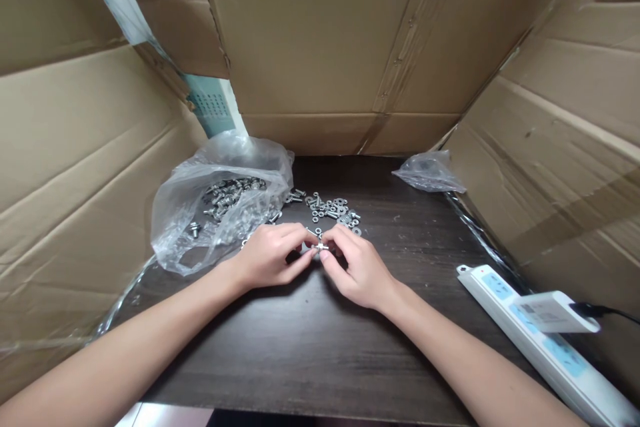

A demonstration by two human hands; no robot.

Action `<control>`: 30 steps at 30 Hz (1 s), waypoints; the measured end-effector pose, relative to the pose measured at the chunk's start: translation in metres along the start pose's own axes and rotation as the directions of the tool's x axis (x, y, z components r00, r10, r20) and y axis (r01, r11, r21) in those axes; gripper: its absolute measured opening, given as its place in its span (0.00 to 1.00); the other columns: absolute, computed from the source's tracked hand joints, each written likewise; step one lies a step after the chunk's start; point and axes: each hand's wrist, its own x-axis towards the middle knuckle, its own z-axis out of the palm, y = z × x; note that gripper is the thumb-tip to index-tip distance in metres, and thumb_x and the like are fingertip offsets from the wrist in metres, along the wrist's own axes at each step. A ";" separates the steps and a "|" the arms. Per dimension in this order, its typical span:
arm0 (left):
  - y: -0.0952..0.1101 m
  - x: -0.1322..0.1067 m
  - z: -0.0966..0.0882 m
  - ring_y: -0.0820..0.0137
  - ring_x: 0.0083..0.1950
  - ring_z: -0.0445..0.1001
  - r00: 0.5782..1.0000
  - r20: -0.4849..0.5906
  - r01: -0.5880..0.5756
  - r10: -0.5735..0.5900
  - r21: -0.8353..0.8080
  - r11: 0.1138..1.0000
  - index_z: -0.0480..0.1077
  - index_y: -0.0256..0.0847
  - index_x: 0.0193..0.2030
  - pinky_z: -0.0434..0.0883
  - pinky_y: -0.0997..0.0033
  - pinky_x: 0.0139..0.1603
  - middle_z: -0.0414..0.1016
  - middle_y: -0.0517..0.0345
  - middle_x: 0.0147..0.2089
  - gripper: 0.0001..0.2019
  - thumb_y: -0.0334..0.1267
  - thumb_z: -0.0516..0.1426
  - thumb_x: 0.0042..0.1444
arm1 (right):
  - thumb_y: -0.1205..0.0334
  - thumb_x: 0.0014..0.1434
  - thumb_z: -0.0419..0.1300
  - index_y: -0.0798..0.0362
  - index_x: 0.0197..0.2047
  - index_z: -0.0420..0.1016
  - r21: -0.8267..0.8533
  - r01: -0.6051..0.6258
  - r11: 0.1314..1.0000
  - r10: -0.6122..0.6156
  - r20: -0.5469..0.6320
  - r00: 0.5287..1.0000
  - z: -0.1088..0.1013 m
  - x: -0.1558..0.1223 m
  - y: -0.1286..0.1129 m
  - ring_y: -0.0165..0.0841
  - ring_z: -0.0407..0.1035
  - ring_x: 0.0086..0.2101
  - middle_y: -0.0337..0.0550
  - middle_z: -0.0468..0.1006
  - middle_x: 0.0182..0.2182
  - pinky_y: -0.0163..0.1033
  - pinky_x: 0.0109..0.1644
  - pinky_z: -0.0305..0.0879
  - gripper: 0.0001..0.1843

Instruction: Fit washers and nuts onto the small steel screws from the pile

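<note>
Between my fingertips is a small metal bolt (321, 247) with what looks like a nut on its shank. My left hand (274, 252) pinches it from the left with thumb and forefinger. From the right, my right hand (356, 265) grips the same bolt in a pinch. Just beyond the hands lies a loose pile of bolts, nuts and washers (331, 209). A clear plastic bag (173, 203), lying open behind my left hand, holds many assembled bolts (233, 193).
Cardboard walls (320, 33) enclose the dark table (300, 353) at the back and sides. A second plastic bag (431, 171) lies at the back right. Along the right edge runs a white power strip (500, 310) with a plugged-in adapter (555, 313) and black cable.
</note>
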 end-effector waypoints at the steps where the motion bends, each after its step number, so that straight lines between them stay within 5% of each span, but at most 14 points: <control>1: 0.000 0.000 0.000 0.72 0.30 0.77 1.000 -0.001 -0.002 0.002 0.000 1.000 0.73 0.38 0.43 0.71 0.74 0.30 0.79 0.56 0.33 0.07 0.36 0.55 0.65 | 0.63 0.67 0.54 0.51 0.41 0.68 -0.001 0.003 1.000 -0.003 0.002 1.000 0.000 0.000 0.000 0.34 0.67 0.32 0.43 0.73 0.35 0.39 0.37 0.63 0.03; 13: 0.000 0.000 0.000 0.71 0.30 0.77 1.000 0.014 -0.005 0.005 -0.002 1.000 0.73 0.38 0.43 0.72 0.73 0.31 0.79 0.56 0.34 0.07 0.35 0.54 0.66 | 0.64 0.71 0.49 0.51 0.34 0.67 -0.032 0.035 0.999 -0.033 0.072 0.997 0.000 0.003 0.002 0.34 0.66 0.31 0.41 0.73 0.29 0.39 0.37 0.61 0.13; 21: 0.000 0.000 0.000 0.72 0.30 0.77 1.000 0.008 -0.006 0.006 0.009 1.000 0.73 0.38 0.43 0.72 0.73 0.31 0.79 0.56 0.34 0.07 0.36 0.54 0.66 | 0.63 0.66 0.55 0.51 0.41 0.68 -0.030 -0.010 1.000 0.010 0.007 1.000 0.001 0.000 0.000 0.34 0.67 0.32 0.43 0.74 0.35 0.39 0.37 0.63 0.02; 30: -0.001 -0.001 0.001 0.71 0.30 0.77 1.000 0.014 -0.010 0.010 0.007 1.000 0.72 0.37 0.43 0.71 0.73 0.31 0.79 0.56 0.33 0.07 0.35 0.54 0.66 | 0.63 0.70 0.50 0.51 0.37 0.67 -0.026 -0.004 1.000 0.005 0.075 0.997 0.000 0.002 0.002 0.35 0.68 0.33 0.42 0.74 0.33 0.40 0.39 0.63 0.09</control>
